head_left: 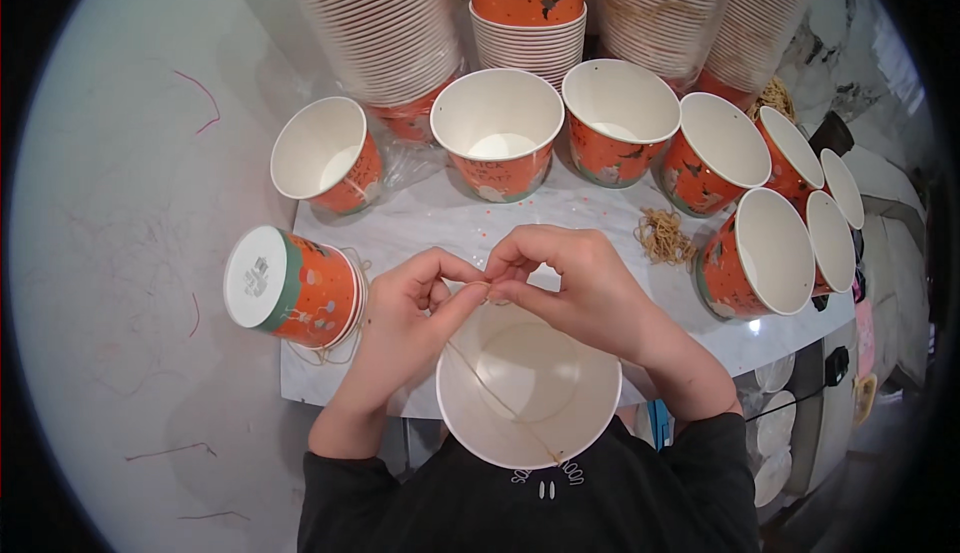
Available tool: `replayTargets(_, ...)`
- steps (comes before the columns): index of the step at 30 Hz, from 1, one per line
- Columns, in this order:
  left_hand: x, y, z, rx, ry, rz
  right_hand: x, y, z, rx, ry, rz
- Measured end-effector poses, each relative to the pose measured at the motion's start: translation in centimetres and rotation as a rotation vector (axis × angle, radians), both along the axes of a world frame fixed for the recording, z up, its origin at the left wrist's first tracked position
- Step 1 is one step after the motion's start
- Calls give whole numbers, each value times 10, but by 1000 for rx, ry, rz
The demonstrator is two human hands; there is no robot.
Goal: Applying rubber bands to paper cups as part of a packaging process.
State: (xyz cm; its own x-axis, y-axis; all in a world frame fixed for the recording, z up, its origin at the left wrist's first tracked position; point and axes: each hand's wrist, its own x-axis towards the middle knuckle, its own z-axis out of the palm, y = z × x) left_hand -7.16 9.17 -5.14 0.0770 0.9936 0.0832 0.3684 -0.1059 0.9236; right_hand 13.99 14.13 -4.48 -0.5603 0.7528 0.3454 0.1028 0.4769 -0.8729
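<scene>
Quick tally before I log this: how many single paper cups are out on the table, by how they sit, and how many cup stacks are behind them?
Open orange paper cups standing or leaning on the marble table: 9, e.g.
Upside-down orange cup: 1
Open cup by the hands, thin rubber band across it: 1
Nested cup stacks: 5, e.g.
Total: 11 single cups, 5 stacks

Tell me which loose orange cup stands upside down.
The cup at far left, beside the left hand: its white base faces up, while the others show open mouths.
</scene>
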Motion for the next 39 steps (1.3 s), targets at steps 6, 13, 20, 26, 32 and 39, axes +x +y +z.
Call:
replayTargets(6,-9,16,-2,-196,-365,-124,-3,2,1,65,-12,27)
replayTargets(13,-26,22,27,-230,-43,-239,-6,10,8,160,-72,77)
replayTargets(20,-26,22,29,-93,-23,-113,-14,15,8,39,24,61)
replayTargets(26,-21,23,29,-82,-46,-173,-17,25,-7,-387,291,161)
replayTargets(32,-8,32,27,-211,-66,-271,-17,26,-5,-700,531,219)
replayTargets(39,-9,27,25,-158,84,-388,-16,21,3,-745,587,148)
